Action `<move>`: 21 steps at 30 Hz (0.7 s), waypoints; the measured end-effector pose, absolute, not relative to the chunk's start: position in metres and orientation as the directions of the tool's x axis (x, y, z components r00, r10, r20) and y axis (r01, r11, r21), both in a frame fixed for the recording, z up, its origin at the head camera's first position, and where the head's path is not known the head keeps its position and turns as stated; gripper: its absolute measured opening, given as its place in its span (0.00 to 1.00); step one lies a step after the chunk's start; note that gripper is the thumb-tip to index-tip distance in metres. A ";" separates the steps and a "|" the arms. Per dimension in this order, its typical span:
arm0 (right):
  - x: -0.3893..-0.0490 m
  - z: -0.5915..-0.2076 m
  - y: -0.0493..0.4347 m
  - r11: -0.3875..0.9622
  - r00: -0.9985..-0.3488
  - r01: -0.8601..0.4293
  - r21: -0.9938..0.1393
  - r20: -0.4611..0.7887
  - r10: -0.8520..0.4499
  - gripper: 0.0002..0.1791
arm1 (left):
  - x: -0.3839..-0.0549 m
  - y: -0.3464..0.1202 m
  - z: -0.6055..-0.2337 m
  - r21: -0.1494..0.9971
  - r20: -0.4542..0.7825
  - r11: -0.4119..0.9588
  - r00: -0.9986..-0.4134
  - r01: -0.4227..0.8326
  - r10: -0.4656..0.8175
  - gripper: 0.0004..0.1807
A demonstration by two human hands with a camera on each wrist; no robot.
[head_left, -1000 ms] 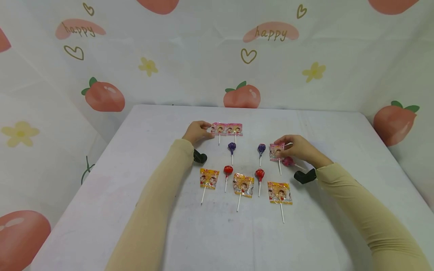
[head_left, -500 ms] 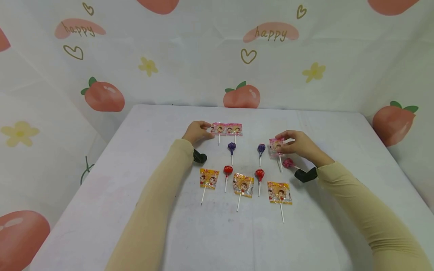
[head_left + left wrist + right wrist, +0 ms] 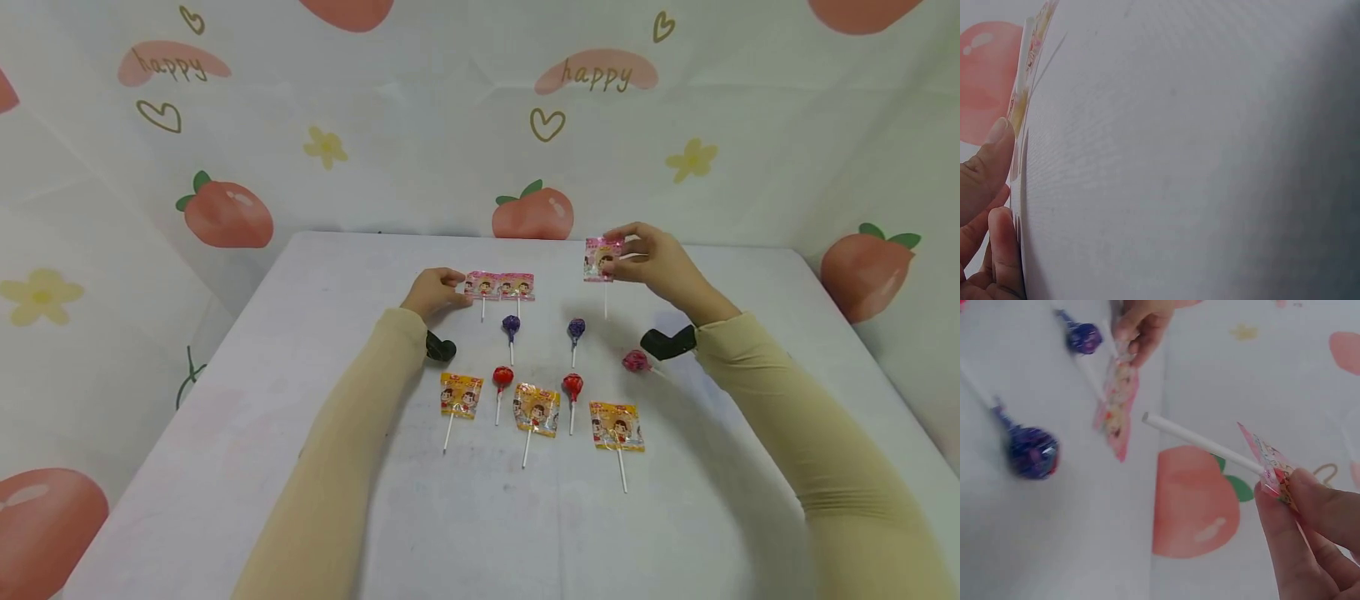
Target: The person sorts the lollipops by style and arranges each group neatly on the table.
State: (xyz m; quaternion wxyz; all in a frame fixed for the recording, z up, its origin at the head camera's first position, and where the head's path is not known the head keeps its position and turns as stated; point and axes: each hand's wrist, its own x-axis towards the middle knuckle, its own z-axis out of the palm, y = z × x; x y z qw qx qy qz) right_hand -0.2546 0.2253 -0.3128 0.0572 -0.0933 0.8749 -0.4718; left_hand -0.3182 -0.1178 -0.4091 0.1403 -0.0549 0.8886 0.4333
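In the head view my right hand (image 3: 656, 262) pinches a flat lollipop in a pink wrapper (image 3: 597, 260) between thumb and fingers. It is off the table, its white stick (image 3: 1204, 444) pointing toward the table in the right wrist view. At the back, my left hand (image 3: 433, 292) pinches the left edge of another pink-wrapped lollipop (image 3: 480, 286) lying on the table. A third pink-wrapped lollipop (image 3: 517, 287) lies against its right side. In front are two purple ball lollipops (image 3: 511, 324), the other purple lollipop (image 3: 576, 328) standing farther right.
Two red ball lollipops, left (image 3: 502, 377) and right (image 3: 572, 385), lie nearer the front among three yellow-wrapped lollipops (image 3: 536, 410). A pink ball lollipop (image 3: 636, 361) lies below my right wrist. A printed cloth (image 3: 420, 108) hangs behind the white table (image 3: 465, 533).
My right hand has lifted the pink-wrapped lollipop off the table and carried it toward the back edge. The pink ball lollipop is now uncovered. My left hand has stayed in place.
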 end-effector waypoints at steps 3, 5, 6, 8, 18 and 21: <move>-0.262 -0.305 0.216 0.441 -0.977 -0.117 -0.890 0.022 -0.214 0.30 | -0.318 -0.118 -0.409 0.757 -0.292 0.618 -0.956 -0.212 0.030 0.29; -0.269 -0.303 0.209 0.368 -0.978 -0.108 -0.923 0.032 -0.207 0.30 | -0.318 -0.119 -0.409 0.760 -0.290 0.616 -0.956 -0.207 0.035 0.29; -0.273 -0.302 0.206 0.339 -0.979 -0.102 -0.935 0.033 -0.203 0.30 | -0.317 -0.119 -0.409 0.760 -0.288 0.616 -0.957 -0.205 0.038 0.29; -0.280 -0.303 0.200 0.280 -0.980 -0.084 -0.956 0.028 -0.199 0.30 | -0.317 -0.119 -0.409 0.762 -0.285 0.616 -0.958 -0.200 0.041 0.29; -0.309 -0.328 0.171 0.233 -0.972 0.002 -0.973 -0.057 -0.230 0.27 | -0.317 -0.119 -0.409 0.758 -0.300 0.613 -0.953 -0.220 0.029 0.29; -0.314 -0.340 0.165 0.218 -0.967 0.047 -0.975 -0.099 -0.235 0.27 | -0.318 -0.119 -0.409 0.759 -0.302 0.611 -0.953 -0.223 0.028 0.28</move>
